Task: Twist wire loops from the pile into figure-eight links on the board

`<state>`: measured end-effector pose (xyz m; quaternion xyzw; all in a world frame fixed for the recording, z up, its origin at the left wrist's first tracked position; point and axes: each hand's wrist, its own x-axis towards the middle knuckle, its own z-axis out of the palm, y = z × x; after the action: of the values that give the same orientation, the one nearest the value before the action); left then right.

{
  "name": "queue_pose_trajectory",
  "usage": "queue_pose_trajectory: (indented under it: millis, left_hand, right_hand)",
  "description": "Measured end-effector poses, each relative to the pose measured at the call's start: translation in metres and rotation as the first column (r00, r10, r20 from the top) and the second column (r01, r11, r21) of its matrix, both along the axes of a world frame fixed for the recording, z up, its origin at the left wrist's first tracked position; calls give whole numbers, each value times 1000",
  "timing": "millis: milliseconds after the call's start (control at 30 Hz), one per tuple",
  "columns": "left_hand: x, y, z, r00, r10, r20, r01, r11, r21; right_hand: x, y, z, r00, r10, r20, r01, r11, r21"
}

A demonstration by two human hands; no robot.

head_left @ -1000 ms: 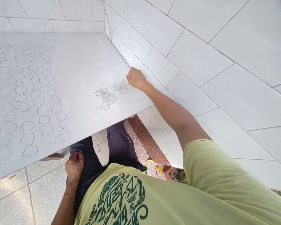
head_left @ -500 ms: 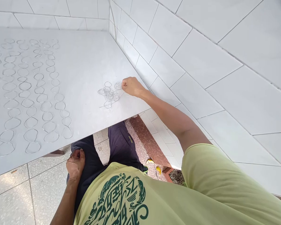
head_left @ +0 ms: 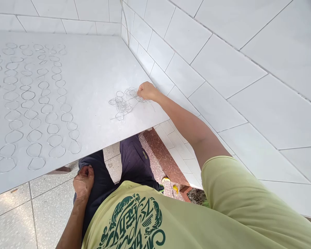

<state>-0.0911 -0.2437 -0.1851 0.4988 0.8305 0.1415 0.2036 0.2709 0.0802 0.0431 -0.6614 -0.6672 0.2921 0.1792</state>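
My right hand (head_left: 147,91) reaches out over the white table (head_left: 98,69), fingers closed in a pinch at the right edge of a tangled pile of clear thin rings (head_left: 123,102). What it grips is too thin to name. Rows of separate clear rings (head_left: 33,103) lie spread over the left part of the table. My left hand (head_left: 83,181) rests below the table edge on my dark trouser leg, fingers curled, thumb up, nothing showing in it.
A white tiled wall (head_left: 223,69) runs along the right of the table and behind it. Below the table edge are a speckled floor (head_left: 28,214), a red-brown step (head_left: 166,155) and my green shirt.
My right hand pulled left into the ring pile half a second ago, then moved back right and slightly up. The left hand has stayed on my leg.
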Motion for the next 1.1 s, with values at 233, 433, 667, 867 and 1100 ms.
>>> queue_pose_trajectory:
  millis: [233, 433, 667, 867, 1100]
  left_hand:
    - [-1, -1, -3, 1000, -1, -1, 1, 1000, 10]
    - [-2, -1, -6, 1000, 7, 2, -7, 1000, 14]
    - [-2, -2, -5, 1000, 9, 7, -9, 1000, 9]
    - [-1, -2, -3, 1000, 15, 15, -15, 1000, -2]
    - [0, 0, -2, 1000, 14, 20, -13, 1000, -6]
  right_hand:
    - [-7, 12, 1, 971, 11, 241, -8, 1000, -14]
    - [-30, -9, 8, 931, 110, 349, -182, 966, 182]
    - [-56, -10, 3, 948, 223, 226, -205, 973, -103]
    - [-39, -15, 19, 975, 220, -36, -220, 975, 4]
    - [-20, -17, 27, 967, 197, -161, -193, 980, 39]
